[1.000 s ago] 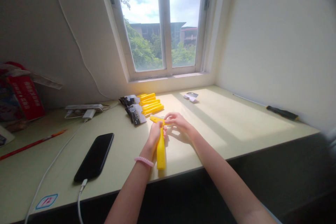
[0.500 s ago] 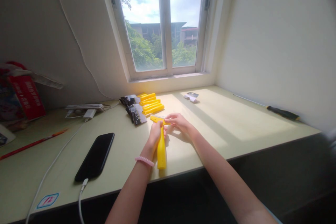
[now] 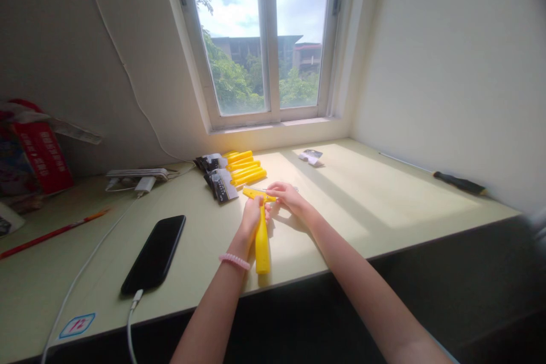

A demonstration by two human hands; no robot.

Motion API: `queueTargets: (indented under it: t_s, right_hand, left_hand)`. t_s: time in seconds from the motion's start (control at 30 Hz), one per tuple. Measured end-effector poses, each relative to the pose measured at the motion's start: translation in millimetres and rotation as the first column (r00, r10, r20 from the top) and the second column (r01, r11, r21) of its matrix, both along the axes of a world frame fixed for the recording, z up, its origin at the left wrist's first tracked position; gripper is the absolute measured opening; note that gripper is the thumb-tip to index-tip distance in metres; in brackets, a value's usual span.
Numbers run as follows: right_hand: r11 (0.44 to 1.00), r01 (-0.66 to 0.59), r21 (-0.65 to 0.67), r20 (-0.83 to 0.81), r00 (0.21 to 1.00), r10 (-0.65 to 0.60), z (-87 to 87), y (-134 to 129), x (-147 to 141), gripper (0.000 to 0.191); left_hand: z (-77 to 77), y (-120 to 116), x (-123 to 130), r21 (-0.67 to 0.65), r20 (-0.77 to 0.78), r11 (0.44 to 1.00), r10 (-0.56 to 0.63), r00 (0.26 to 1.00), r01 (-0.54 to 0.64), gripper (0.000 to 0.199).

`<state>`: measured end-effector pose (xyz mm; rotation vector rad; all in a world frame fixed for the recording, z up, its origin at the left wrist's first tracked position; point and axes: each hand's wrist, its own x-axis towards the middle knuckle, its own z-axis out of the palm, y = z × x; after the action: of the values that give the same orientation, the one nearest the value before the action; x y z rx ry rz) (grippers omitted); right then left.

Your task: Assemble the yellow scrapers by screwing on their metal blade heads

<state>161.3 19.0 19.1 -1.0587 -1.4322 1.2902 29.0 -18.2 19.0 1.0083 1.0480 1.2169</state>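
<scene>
A yellow T-shaped scraper [image 3: 262, 244] is in my hands just above the front of the desk, its handle pointing toward me. My left hand [image 3: 254, 213] wraps around its neck just under the head, and a pink coiled band circles that wrist. At the right end of the head, the fingers of my right hand [image 3: 286, 196] are pinched together on it. A thin, pale metal strip shows along the head's far edge. My right fingertips partly cover that end, so the exact contact there is hidden.
Several yellow-handled scrapers [image 3: 247, 169] with black cards lie beyond my hands. Crumpled packaging [image 3: 311, 157] and a screwdriver [image 3: 458, 183] lie to the right. Leftward are a black phone [image 3: 154, 255] on a cable, a power strip [image 3: 137, 174] and a red pencil [image 3: 55, 233].
My right fingers have shifted slightly along the scraper head, with the fingertips now further over its far edge. My left hand keeps the same hold on the neck.
</scene>
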Motion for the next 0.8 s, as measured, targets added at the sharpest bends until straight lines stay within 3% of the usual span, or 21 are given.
queueTargets:
  t_s: [0.13,0.23,0.37,0.47,0.63,0.73,0.8]
  right_hand:
    - [0.958,0.234,0.165,0.197,0.944,-0.265,-6.2,7,0,0.009]
    - [0.923,0.175,0.343,0.465,0.822,-0.329,-10.8,8,-5,0.014]
    - [0.887,0.097,0.451,0.668,0.623,-0.408,-13.7,8,-17,0.020]
    - [0.889,0.103,0.447,0.709,0.566,-0.422,-13.6,10,-21,0.020]
    - [0.892,0.246,0.380,0.610,0.658,-0.442,-7.4,12,-8,0.012]
    - [0.850,0.368,0.377,0.347,0.795,-0.498,2.3,8,4,0.008]
    - [0.878,0.348,0.328,0.157,0.897,-0.414,9.8,4,8,0.007]
  left_hand:
    - [7.5,1,-3,0.014,0.136,0.975,0.218,0.966,-0.222,0.017]
    - [10.5,2,-5,-0.034,0.208,0.933,0.358,0.910,-0.359,0.015]
    - [9.6,2,-5,-0.041,0.188,0.941,0.336,0.923,-0.335,0.016]
    - [8.1,1,-5,-0.033,0.161,0.959,0.282,0.946,-0.281,0.018]
    - [5.5,0,-4,-0.055,0.113,0.983,0.182,0.977,-0.177,0.017]
    - [1.6,0,-2,-0.031,0.046,0.995,0.101,0.994,-0.100,0.015]
    - [-1.3,0,0,-0.010,-0.009,1.000,0.022,1.000,-0.022,0.017]
